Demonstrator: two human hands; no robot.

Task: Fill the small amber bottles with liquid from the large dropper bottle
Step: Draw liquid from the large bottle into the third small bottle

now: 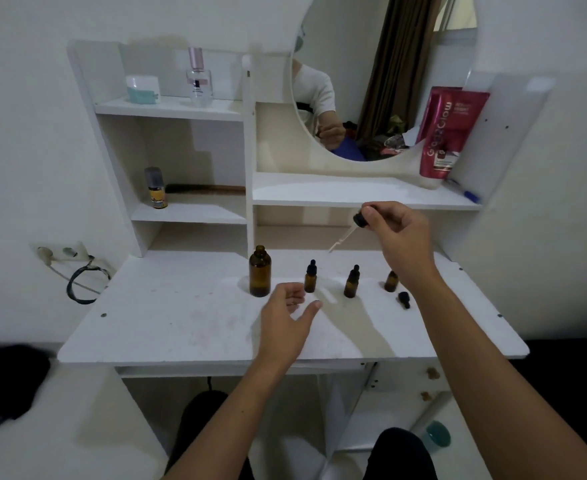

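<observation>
The large amber bottle (260, 273) stands uncapped on the white vanity top (181, 323). To its right stand three small amber bottles: two capped with black droppers (310, 278) (352, 283), and a third (391, 281) uncapped, partly hidden behind my right wrist. Its small black dropper cap (404, 299) lies on the top beside it. My right hand (399, 237) pinches the large dropper (349, 230) by its black bulb, the glass tip pointing down-left in the air above the small bottles. My left hand (286, 317) hovers with relaxed fingers just in front of the large bottle, holding nothing.
Shelves rise behind the top, holding a perfume bottle (199, 77), a white jar (143, 89), a small yellow can (156, 188) and a comb. A red pouch (447, 133) leans beside the round mirror (382, 81). A wall socket with cable (63, 252) sits at left.
</observation>
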